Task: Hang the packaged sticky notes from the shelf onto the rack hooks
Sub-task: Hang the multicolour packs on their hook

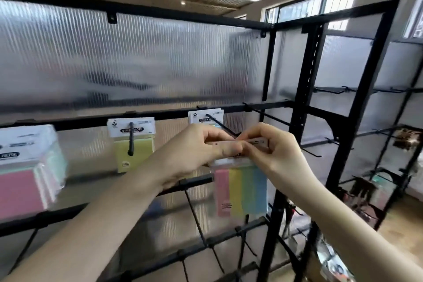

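Observation:
Both hands hold one pack of sticky notes (pixel 241 190) with pink, yellow, green and blue strips. My left hand (pixel 194 151) pinches the left end of its card header; my right hand (pixel 270 149) pinches the right end. The header sits at the tip of a black rack hook (pixel 219 125), on which another pack (pixel 204 118) hangs further back. A yellow pack (pixel 134 144) hangs on the hook to the left. A thick stack of pink and green packs (pixel 27 167) hangs at the far left.
Black rails (pixel 75 210) with several bare hooks run below my arms. A black upright post (pixel 304 107) stands right of my hands. More racks with hooks and hanging goods (pixel 366 190) fill the right side. Ribbed translucent panels (pixel 137 64) back the rack.

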The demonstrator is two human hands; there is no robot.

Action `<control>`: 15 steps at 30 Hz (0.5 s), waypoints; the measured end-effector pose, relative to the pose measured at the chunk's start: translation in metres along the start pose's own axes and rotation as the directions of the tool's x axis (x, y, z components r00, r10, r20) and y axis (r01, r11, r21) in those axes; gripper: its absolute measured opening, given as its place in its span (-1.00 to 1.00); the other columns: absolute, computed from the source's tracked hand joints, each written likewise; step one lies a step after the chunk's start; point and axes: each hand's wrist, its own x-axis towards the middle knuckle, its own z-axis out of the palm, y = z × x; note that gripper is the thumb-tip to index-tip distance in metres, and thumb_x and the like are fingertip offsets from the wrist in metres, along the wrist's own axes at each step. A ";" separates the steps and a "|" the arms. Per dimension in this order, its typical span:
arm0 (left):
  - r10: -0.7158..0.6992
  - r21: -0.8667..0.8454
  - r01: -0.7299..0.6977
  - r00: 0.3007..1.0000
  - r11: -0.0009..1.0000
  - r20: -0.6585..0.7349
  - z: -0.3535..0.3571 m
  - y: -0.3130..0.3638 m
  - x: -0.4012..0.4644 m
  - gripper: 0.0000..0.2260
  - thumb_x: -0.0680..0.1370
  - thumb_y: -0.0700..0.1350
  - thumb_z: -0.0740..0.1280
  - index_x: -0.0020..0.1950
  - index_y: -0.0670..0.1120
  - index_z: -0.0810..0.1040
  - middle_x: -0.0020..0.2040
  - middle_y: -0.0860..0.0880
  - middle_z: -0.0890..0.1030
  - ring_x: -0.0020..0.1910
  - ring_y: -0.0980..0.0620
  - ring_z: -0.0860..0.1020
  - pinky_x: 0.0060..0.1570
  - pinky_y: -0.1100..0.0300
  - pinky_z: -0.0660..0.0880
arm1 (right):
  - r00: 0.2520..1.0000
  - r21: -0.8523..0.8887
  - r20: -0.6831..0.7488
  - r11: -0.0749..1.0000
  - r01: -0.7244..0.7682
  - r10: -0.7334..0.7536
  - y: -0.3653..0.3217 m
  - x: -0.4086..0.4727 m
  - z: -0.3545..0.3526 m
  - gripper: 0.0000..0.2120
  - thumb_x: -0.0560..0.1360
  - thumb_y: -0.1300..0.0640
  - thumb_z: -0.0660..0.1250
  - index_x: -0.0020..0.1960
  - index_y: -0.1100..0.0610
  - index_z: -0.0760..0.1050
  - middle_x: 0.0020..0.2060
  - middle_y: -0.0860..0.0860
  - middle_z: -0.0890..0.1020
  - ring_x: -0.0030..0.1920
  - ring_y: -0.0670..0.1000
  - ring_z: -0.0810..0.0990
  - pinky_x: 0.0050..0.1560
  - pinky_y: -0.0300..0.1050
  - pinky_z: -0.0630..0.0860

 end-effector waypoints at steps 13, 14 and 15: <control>-0.067 -0.045 0.052 0.873 0.998 -0.482 0.038 0.009 0.016 -0.89 0.46 -0.09 0.45 -0.25 0.09 0.64 -0.22 0.07 0.67 -0.13 0.08 0.62 -0.06 0.16 0.50 | 0.995 0.106 0.091 0.993 -0.042 0.032 0.029 0.034 -0.023 -0.81 0.47 0.22 0.42 -0.16 -0.08 0.57 -0.23 -0.15 0.67 -0.14 -0.15 0.61 -0.04 -0.21 0.53; -0.077 -0.046 0.063 0.864 0.997 -0.497 0.040 0.010 0.018 -0.92 0.46 -0.08 0.45 -0.23 0.07 0.63 -0.23 0.08 0.65 -0.14 0.08 0.61 -0.12 0.17 0.48 | 0.995 0.105 0.088 0.993 -0.046 0.037 0.031 0.037 -0.024 -0.82 0.46 0.22 0.42 -0.17 -0.07 0.58 -0.23 -0.15 0.67 -0.15 -0.14 0.62 -0.04 -0.19 0.54; -0.090 -0.051 0.074 0.855 0.996 -0.510 0.042 0.010 0.021 -0.93 0.46 -0.07 0.45 -0.21 0.07 0.62 -0.25 0.11 0.63 -0.18 0.11 0.58 -0.18 0.20 0.44 | 0.995 0.104 0.094 0.993 -0.050 0.041 0.032 0.039 -0.026 -0.82 0.46 0.22 0.42 -0.18 -0.06 0.58 -0.24 -0.12 0.67 -0.16 -0.13 0.62 -0.04 -0.18 0.54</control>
